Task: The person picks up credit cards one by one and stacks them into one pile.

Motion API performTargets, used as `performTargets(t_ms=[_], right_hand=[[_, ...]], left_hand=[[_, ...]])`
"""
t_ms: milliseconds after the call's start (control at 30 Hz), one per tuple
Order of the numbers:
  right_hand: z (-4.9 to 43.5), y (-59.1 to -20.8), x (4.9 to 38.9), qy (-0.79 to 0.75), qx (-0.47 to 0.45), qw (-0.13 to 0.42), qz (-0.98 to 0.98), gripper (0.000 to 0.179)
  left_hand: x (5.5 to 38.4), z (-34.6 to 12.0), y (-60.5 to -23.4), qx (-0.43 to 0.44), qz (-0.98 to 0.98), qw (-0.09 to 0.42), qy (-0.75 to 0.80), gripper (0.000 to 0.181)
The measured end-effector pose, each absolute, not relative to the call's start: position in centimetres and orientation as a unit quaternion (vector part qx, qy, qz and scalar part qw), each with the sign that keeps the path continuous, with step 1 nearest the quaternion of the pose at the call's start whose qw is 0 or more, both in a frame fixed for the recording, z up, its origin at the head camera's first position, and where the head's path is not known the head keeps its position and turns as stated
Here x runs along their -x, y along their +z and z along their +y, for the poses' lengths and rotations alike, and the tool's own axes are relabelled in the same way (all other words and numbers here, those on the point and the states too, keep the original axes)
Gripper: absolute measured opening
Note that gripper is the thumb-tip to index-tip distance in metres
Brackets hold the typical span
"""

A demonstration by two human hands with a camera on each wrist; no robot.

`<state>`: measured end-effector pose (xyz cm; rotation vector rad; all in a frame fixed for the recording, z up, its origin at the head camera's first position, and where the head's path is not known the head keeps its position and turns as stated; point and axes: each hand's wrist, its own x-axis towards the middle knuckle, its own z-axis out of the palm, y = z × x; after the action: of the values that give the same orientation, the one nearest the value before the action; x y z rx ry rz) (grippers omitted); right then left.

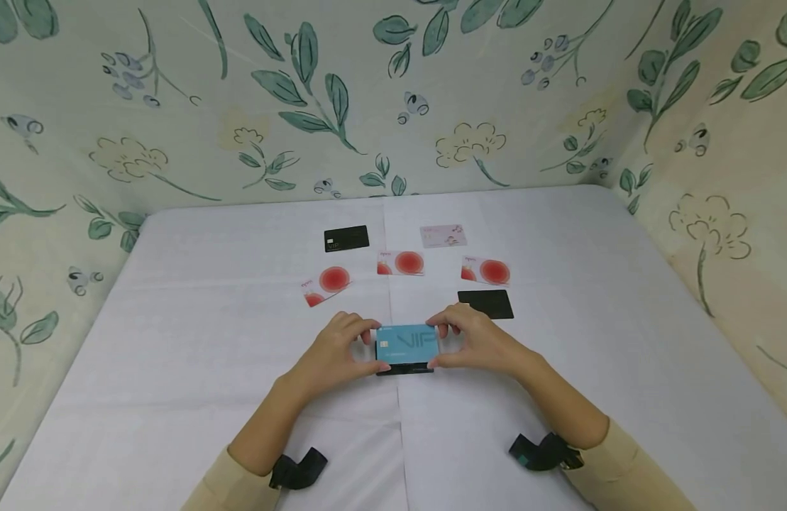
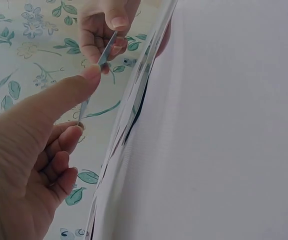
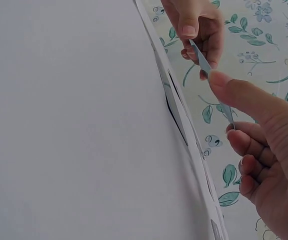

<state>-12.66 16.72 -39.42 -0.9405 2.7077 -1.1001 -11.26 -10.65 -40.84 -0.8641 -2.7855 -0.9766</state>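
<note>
Between both hands a blue card (image 1: 406,344) marked VIP, with a chip at its left, is held by its short ends. My left hand (image 1: 332,351) pinches the left end between thumb and fingers; my right hand (image 1: 485,344) pinches the right end the same way. Seen edge-on in the left wrist view, the thin card (image 2: 104,55) shows the left thumb (image 2: 91,72) on its near face. A black card (image 1: 406,370) shows just below the blue one in the head view, mostly hidden behind it.
Beyond the hands lie a black VIP card (image 1: 346,238), a pale pink card (image 1: 443,235), and three white cards with red circles, one in the middle (image 1: 401,262). Another black card (image 1: 489,304) is near the right hand. A white cloth (image 1: 176,341) covers the table; floral fabric (image 1: 367,106) hangs behind.
</note>
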Motion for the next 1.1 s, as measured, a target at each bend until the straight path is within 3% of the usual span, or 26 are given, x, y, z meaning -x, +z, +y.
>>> performTargets(t_ms=[467, 1100], right_hand=[[16.6, -40.7, 12.9, -0.341, 0.337, 0.041, 0.877, 0.056], [16.4, -41.5, 13.0, -0.323, 0.343, 0.05, 0.881, 0.058]], left_hand=[[11.3, -11.1, -41.1, 0.277, -0.906, -0.013, -0.319, 0.055], [11.4, -11.2, -42.2, 0.28, -0.912, -0.021, -0.299, 0.053]])
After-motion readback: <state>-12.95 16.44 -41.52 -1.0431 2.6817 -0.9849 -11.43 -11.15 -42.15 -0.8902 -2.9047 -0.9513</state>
